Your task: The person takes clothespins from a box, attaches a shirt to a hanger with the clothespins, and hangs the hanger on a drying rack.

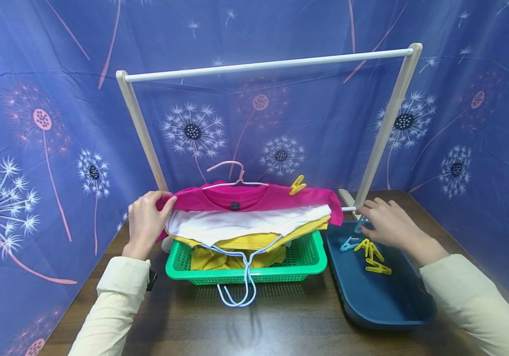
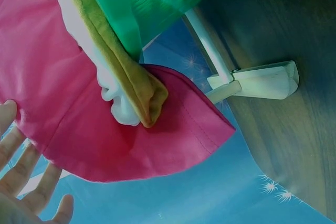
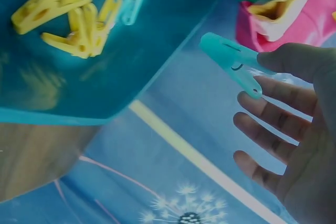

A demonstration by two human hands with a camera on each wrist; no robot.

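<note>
A curtained booth; dandelion-print cloth (image 1: 254,29) encloses a brown table (image 1: 290,316) on three sides

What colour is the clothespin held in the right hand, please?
The clothespin is a light turquoise blue; it shows best in the right wrist view.

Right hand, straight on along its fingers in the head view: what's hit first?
Likely the rack's right post, near its foot; the pink top's sleeve lies farther along that line. Depth is unclear, so the right hand might pass in front.
</note>
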